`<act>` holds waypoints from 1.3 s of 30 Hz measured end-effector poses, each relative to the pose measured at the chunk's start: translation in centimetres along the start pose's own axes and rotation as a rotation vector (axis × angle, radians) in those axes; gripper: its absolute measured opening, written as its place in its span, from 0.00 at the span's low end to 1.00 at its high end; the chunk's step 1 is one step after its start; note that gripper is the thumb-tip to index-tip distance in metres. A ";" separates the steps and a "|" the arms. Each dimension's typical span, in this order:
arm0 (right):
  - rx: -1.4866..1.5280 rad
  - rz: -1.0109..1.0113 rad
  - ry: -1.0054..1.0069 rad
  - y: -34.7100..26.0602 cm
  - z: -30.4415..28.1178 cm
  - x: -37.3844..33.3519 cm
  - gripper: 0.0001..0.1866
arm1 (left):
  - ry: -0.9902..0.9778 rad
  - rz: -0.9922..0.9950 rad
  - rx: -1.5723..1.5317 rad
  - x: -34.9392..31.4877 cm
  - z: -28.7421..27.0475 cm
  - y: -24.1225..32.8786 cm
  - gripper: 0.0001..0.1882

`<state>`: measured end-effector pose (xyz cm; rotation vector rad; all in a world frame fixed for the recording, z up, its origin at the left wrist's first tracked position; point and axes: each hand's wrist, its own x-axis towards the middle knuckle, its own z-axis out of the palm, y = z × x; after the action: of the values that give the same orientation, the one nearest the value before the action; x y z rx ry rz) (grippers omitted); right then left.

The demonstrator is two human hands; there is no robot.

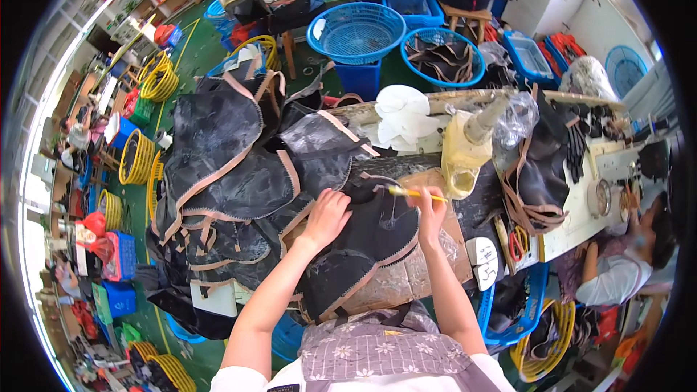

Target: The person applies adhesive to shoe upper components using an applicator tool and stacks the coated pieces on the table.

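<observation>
My right hand (430, 212) is closed around a yellow-handled brush (405, 192), its tip at the upper part of a black leather-like piece (381, 225) with a tan zigzag-stitched edge. That piece lies on brown cardboard (454, 247), with faint pale streaks near the brush. On its left side rests my left hand (328, 218), fingers stretched out and holding nothing. A heap of similar black pieces (218, 123), smeared whitish, spreads to the left. Just beyond my right hand stands a cut-open yellowish plastic container (465, 156) with a crusted neck.
White pads (403, 116) lie at the table's far side. Scissors with red and yellow handles (518, 243) lie at right, below more black pieces (541, 174). Blue baskets (356, 33) stand beyond the table. A person (617, 268) sits at right; others work at the back.
</observation>
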<state>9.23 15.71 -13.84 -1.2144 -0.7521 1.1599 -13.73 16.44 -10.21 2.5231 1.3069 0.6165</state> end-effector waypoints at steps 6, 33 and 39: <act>-0.121 0.271 -0.222 2.0 -1.2 -2.0 0.09 | -0.003 -0.032 0.013 -0.6 0.3 0.3 0.13; -0.067 -0.111 -0.162 0.2 -1.1 -8.8 0.06 | 0.251 -0.646 -0.949 -6.0 5.7 0.3 0.06; -0.122 -0.330 -0.123 0.3 1.3 -9.4 0.04 | 0.384 -0.636 -0.572 -5.7 4.4 2.9 0.09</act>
<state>5.30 7.18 -12.54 -1.0752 -1.0852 0.9316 -12.48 10.00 -14.45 1.4716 1.6417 1.1407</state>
